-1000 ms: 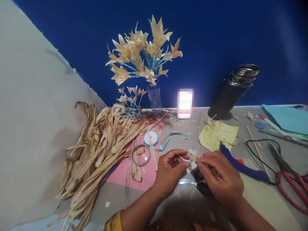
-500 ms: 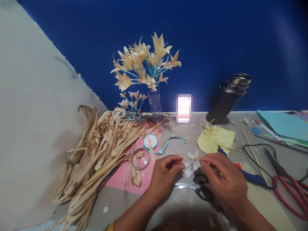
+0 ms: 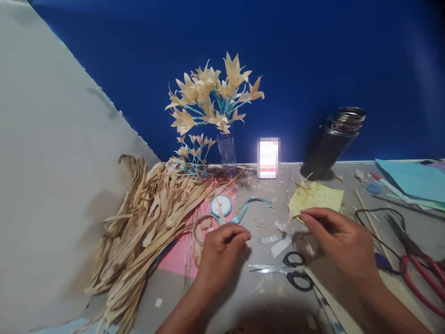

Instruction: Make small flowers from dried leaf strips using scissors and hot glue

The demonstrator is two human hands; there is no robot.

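My left hand (image 3: pixel 222 248) rests on the table with its fingers curled together, just right of a clear tape ring (image 3: pixel 201 227). What it pinches, if anything, is too small to make out. My right hand (image 3: pixel 342 239) hovers with thumb and fingers pinched, right beside the lower edge of a yellow paper (image 3: pixel 316 197). Between the hands lie white paper scraps (image 3: pixel 281 246). Small black-handled scissors (image 3: pixel 292 271) lie just in front of the scraps.
A heap of dry corn husks (image 3: pixel 146 222) covers the left. Husk flowers stand in a glass vase (image 3: pixel 225 150) at the back, near a dark flask (image 3: pixel 330 141). Blue ribbon spool (image 3: pixel 222 205), pink paper (image 3: pixel 177 260), red-handled shears (image 3: pixel 417 273) and blue paper (image 3: pixel 413 178) lie around.
My hands were together holding a small white piece; they have drawn apart, left hand toward the tape ring, right hand toward the yellow paper. The white piece lies on the table.
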